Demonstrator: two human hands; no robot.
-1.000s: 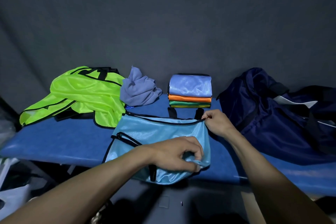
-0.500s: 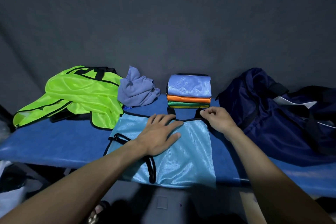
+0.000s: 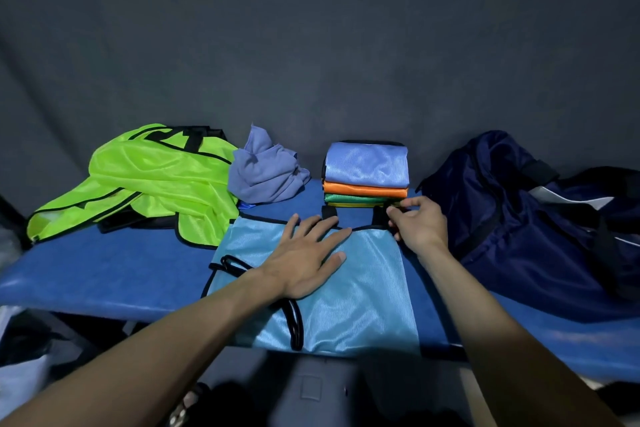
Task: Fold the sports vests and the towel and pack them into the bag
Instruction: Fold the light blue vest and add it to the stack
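Note:
A light blue sports vest (image 3: 356, 291) with black trim lies flat across the blue table (image 3: 104, 274), its near edge hanging over the front. My left hand (image 3: 304, 256) presses flat on its upper middle, fingers straight. My right hand (image 3: 415, 225) pinches the vest's black shoulder strap at the far right corner. Behind it stands a stack of folded vests (image 3: 367, 177), light blue on orange on green. A crumpled purple-blue towel (image 3: 266, 173) lies left of the stack. A neon green vest (image 3: 156, 180) lies bunched at the far left. The navy bag (image 3: 526, 229) sits at the right.
A dark grey backdrop (image 3: 311, 45) hangs right behind the table. Below the table's front edge, dark floor and pale bags (image 3: 20, 381) at the lower left are dimly seen.
My left hand let go of the vest's lower edge and moved up to lie flat on the spread vest. My right hand shifted slightly along the strap at the far right corner.

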